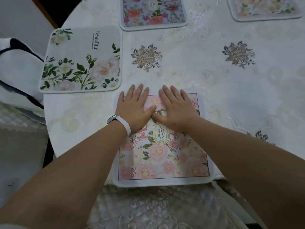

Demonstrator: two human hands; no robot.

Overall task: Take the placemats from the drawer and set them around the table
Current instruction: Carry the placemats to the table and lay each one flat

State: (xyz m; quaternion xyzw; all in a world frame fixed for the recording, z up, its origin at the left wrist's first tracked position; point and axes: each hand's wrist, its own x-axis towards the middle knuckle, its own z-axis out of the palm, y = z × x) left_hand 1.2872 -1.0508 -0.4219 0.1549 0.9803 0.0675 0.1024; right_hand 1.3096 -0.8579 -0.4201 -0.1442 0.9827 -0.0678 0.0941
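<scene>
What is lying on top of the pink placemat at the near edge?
Both hands: the left hand and right hand press flat on the far half of the pink placemat, fingers straight. The print beneath the palms is covered.

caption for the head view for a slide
Left hand and right hand flat on the pink placemat at the table edge; green placemat, blue placemat, pale placemat beyond.

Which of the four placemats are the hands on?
The pink floral placemat at the near edge: left hand and right hand rest flat on it. The white leafy placemat, blue floral placemat and pale far-right placemat lie untouched.
</scene>
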